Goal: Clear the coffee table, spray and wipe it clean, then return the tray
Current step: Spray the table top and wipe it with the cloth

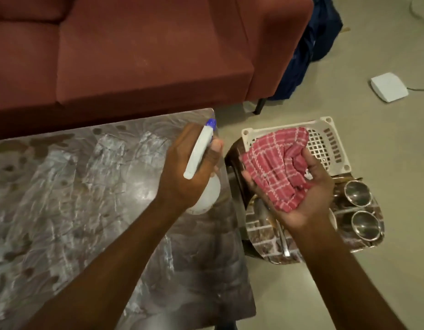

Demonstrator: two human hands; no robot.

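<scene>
The coffee table (70, 198) has a glossy grey marbled top and fills the left of the view. Over its right edge my left hand (182, 167) grips a white spray bottle (201, 151) with a blue nozzle pointing toward the sofa. My right hand (301, 194) is palm up beyond the table's right edge, holding a bunched red and white checked cloth (275, 163). Under that hand, on the floor, lies the brick-patterned tray (261, 236) with two steel cups (357, 192) and a spoon on it.
A maroon sofa (134, 55) runs along the table's far side. A white plastic basket (325, 139) sits on the floor behind the tray. A dark blue bag (308, 51) leans by the sofa arm, and a white box (388, 86) with a cable lies on the beige floor.
</scene>
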